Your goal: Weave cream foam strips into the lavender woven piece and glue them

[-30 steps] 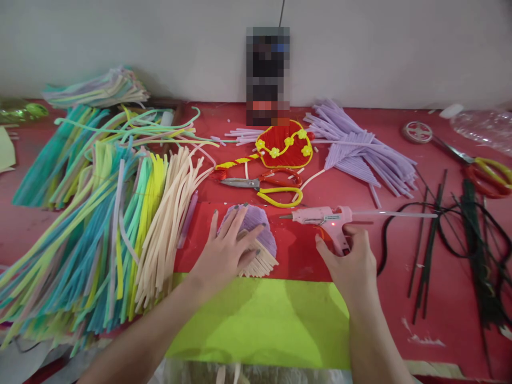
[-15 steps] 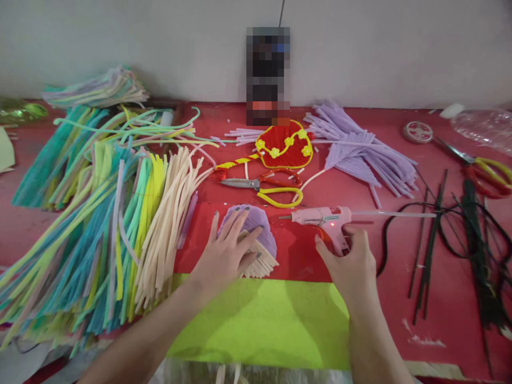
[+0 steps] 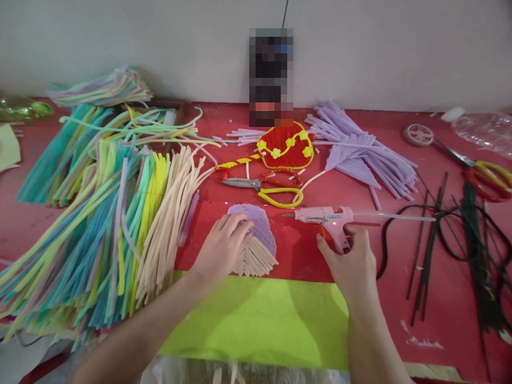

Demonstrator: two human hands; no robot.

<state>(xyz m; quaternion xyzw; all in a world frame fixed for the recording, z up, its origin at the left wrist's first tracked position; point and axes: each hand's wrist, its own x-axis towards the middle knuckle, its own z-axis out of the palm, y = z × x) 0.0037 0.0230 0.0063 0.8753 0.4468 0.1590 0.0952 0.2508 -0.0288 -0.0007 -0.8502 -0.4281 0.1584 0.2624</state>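
Observation:
My left hand (image 3: 228, 240) curls over the left side of a rounded pipe-cleaner piece (image 3: 260, 232), purple above with cream strips in a V pattern below. Its fingers are bent together on the piece, and their tips are partly hidden. Around the handle of a pink hot glue gun (image 3: 322, 215) closes my right hand (image 3: 354, 256), thumb on the trigger side and fingers behind. The gun's nozzle points left toward the piece, its red light is lit, and a clear glue stick sticks out at the back.
Scissors (image 3: 262, 186) and a red fan-shaped ornament (image 3: 286, 146) lie beyond the piece. Bundles of coloured pipe cleaners (image 3: 108, 213) cover the left. Purple pipe cleaners (image 3: 360, 149), dark stems (image 3: 430, 256) and more scissors (image 3: 484, 170) lie right. A lime-green sheet (image 3: 260, 320) lies in front.
My left hand has gone from spread fingers lying on the piece to bent fingers at its left side, baring more of the cream strips. The right hand stays at the glue gun.

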